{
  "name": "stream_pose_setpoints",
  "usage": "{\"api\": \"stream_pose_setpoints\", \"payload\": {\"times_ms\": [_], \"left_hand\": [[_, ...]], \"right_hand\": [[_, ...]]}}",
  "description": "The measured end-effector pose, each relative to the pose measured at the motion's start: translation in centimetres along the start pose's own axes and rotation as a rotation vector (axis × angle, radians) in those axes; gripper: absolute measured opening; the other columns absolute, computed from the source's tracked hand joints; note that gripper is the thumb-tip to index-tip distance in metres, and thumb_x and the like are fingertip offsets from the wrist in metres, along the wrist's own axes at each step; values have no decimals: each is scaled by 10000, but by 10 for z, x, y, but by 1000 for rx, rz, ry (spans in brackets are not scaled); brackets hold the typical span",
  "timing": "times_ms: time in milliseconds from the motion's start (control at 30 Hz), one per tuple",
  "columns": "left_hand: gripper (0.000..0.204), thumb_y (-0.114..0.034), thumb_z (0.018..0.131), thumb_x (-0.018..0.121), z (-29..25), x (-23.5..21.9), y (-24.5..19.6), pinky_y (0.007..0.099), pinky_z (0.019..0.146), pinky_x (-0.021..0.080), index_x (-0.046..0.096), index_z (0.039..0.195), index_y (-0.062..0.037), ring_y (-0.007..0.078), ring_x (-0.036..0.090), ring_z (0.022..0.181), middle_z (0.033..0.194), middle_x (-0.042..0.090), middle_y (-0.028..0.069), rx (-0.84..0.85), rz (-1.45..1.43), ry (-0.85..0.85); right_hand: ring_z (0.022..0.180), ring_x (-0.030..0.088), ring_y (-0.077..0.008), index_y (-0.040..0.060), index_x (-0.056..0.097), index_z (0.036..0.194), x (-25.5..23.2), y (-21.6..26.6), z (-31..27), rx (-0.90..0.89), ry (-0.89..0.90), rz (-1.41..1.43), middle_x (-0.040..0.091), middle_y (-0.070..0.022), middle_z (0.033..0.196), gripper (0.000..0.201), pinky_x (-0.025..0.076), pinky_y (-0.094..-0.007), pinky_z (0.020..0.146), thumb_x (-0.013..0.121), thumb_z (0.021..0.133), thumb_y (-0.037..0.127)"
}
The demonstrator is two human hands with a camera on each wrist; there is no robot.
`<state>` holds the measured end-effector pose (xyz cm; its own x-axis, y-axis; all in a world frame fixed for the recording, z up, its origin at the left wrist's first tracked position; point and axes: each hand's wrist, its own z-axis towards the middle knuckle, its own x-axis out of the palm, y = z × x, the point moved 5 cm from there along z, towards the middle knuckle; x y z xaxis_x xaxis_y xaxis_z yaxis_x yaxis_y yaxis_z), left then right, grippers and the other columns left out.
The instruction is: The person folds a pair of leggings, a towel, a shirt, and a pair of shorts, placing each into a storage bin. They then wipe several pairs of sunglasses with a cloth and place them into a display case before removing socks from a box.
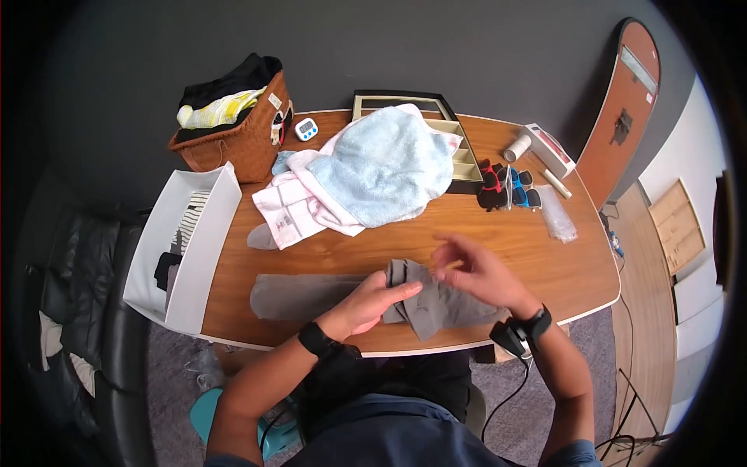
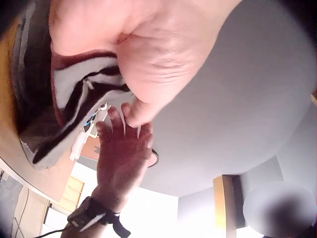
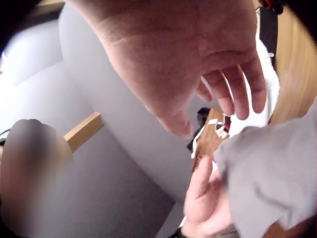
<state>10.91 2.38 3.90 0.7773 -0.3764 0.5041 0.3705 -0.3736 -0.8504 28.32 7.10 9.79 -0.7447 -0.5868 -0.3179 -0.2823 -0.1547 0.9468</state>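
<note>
A soft grey sock-like garment (image 1: 420, 300) is bunched up near the table's front edge. One long flat grey length (image 1: 303, 296) stretches out to its left, and more grey cloth spreads to the right. My left hand (image 1: 366, 302) grips the bunched part, thumb on top and fingers beneath. My right hand (image 1: 486, 274) is raised just over the right side of the cloth and holds nothing. Its fingers look straight and slightly parted in the right wrist view, with the thumb (image 3: 178, 124) apart from them. Folds of the grey cloth (image 2: 74, 99) show under the left palm.
Blue and white towels (image 1: 389, 167) lie heaped at the middle, over a divided case (image 1: 467, 167). Left stand a white bin (image 1: 191, 292) and a brown basket (image 1: 233, 148) of clothes. A timer (image 1: 306, 129), sunglasses (image 1: 490, 187), a plastic sleeve (image 1: 559, 214) and a white box (image 1: 551, 148) lie farther back.
</note>
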Motion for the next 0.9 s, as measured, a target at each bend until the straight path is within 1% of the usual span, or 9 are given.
{"api": "stream_pose_setpoints", "payload": {"times_ms": [133, 200, 233, 300, 367, 433, 467, 700, 900], "left_hand": [[274, -105, 972, 575, -3, -18, 1, 293, 922, 477, 579, 1221, 11, 124, 601, 1047, 1162, 640, 57, 15, 43, -65], [273, -104, 976, 569, -7, -15, -16, 293, 922, 477, 578, 1223, 12, 122, 600, 1047, 1164, 639, 57, 49, 76, -48], [271, -104, 979, 562, -11, -15, -25, 292, 922, 477, 576, 1224, 12, 120, 598, 1046, 1165, 638, 58, 82, 108, -32], [263, -103, 986, 550, -20, -21, -42, 291, 925, 473, 578, 1220, 14, 117, 594, 1045, 1159, 638, 55, 91, 137, -48], [257, -107, 987, 549, -32, -33, -55, 291, 928, 469, 579, 1212, 14, 118, 593, 1045, 1156, 638, 52, 122, 193, -97], [252, -108, 985, 553, -43, -49, -60, 295, 930, 467, 579, 1206, 10, 119, 591, 1039, 1146, 637, 48, 131, 194, -139], [243, -121, 984, 560, -51, -59, -64, 285, 908, 473, 590, 1186, 10, 110, 592, 1017, 1120, 639, 42, 157, 220, -203], [214, -139, 974, 572, -101, -125, -78, 273, 842, 475, 620, 1120, 8, 85, 567, 938, 1043, 632, 14, 188, 379, -457], [234, -155, 971, 573, -128, -159, -74, 269, 846, 472, 614, 1134, 7, 92, 570, 947, 1046, 631, 11, 84, 493, -576]], "right_hand": [[1071, 583, -140, 43, 437, 1395, -1, -14, 24, -161, -2, -230, 603, -83, 1164, 656, 500, -284, 882, 766, 839, 154], [1043, 594, -144, 39, 462, 1377, 10, -25, 32, -53, 255, 153, 619, -76, 1163, 653, 489, -287, 900, 783, 819, 149], [1043, 594, -144, 39, 462, 1377, 7, -24, 36, -55, 260, 154, 619, -76, 1163, 653, 489, -287, 900, 783, 819, 149], [1025, 610, -153, 34, 478, 1356, 15, -34, 35, 162, 544, 61, 630, -46, 1137, 628, 485, -287, 908, 783, 817, 137], [950, 638, -156, 22, 573, 1252, 17, -33, 32, 145, 579, 59, 676, -41, 1028, 528, 496, -282, 857, 798, 796, 163], [874, 641, -117, 33, 656, 1145, 11, -48, 26, 263, 649, -361, 700, -48, 902, 451, 503, -288, 793, 816, 771, 228], [774, 646, -131, 39, 701, 1020, 8, -42, 22, 190, 600, -425, 693, -59, 770, 365, 498, -286, 725, 805, 767, 281], [695, 630, -158, 50, 708, 897, -12, -77, 11, 213, 589, -500, 678, -52, 728, 225, 480, -314, 661, 775, 766, 220], [791, 639, -273, 22, 684, 884, -10, -71, 7, 78, 354, -603, 654, -130, 840, 180, 497, -352, 715, 689, 801, 182]]}}
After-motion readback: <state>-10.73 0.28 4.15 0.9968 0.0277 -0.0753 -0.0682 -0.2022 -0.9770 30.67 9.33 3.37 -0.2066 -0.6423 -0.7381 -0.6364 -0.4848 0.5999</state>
